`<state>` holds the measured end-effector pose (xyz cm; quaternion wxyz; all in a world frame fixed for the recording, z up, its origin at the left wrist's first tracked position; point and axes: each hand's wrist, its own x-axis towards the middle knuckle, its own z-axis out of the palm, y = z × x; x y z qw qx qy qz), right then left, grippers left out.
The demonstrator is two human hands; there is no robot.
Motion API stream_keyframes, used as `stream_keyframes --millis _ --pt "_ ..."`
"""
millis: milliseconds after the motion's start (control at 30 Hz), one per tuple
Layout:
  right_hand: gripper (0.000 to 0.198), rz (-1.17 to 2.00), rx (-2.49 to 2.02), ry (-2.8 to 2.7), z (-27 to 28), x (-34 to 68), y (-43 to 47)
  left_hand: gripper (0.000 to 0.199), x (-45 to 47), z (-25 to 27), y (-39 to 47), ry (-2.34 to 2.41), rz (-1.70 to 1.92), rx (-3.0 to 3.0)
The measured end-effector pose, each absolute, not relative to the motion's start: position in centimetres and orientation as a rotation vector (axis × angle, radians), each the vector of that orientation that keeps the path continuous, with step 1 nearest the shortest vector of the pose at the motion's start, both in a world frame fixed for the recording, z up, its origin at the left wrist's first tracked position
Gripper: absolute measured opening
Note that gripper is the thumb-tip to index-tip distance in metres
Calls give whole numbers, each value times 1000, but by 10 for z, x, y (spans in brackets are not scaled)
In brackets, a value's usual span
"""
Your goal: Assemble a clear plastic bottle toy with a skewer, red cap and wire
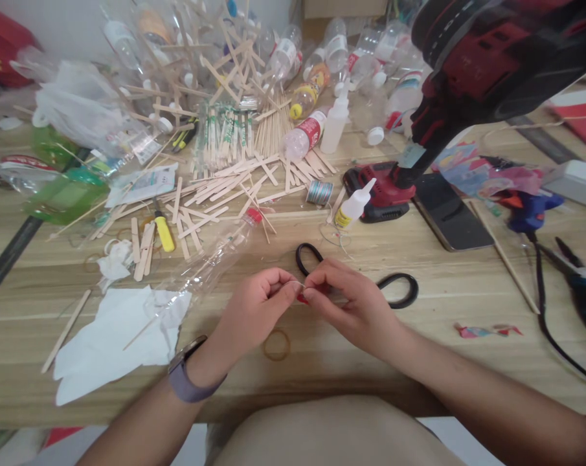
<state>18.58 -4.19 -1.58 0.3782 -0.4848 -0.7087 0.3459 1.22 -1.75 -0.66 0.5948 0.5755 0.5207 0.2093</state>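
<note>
My left hand [256,301] and my right hand [348,301] meet fingertip to fingertip above the table. Both pinch a short stretch of a thin pale strand [300,283], too fine to tell whether it is thread or something else. Under my right hand lie scissors [404,301] with black loop handles, their blades mostly hidden. A small red bit shows below the fingertips. A rubber band [276,344] rests just in front of the hands. To the left, a clear plastic bottle [215,252] with a red cap lies with a thin stick through it.
Behind the hands are a glue bottle [353,206], a thread spool [320,192] and many craft sticks [229,181]. A red-black power drill [448,97] towers at right beside a phone [452,210]. White paper [112,349] lies left; a hot glue gun [528,210] is at far right.
</note>
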Motion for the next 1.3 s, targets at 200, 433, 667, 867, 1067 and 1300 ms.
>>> stream_keyframes --millis 200,433,667,867,1067,1300 --pt "13 1033 -1287 -1800 -15 188 -38 21 10 -5 -21 1192 457 1525" --pt "13 876 -1224 -1952 -15 190 -36 21 9 -6 -21 1204 376 1650" --pt "15 1004 -1235 -1976 -10 194 -33 21 6 -3 -19 1138 316 1797" --pt "17 1058 -1209 -2018 -6 197 -31 20 4 -4 -17 1101 272 1855" --pt "15 942 -1260 -2025 -5 198 -31 22 0 -3 -16 1063 234 1742" --pt "12 965 -1230 -1949 -5 198 -32 21 3 -4 -14 1062 290 1565"
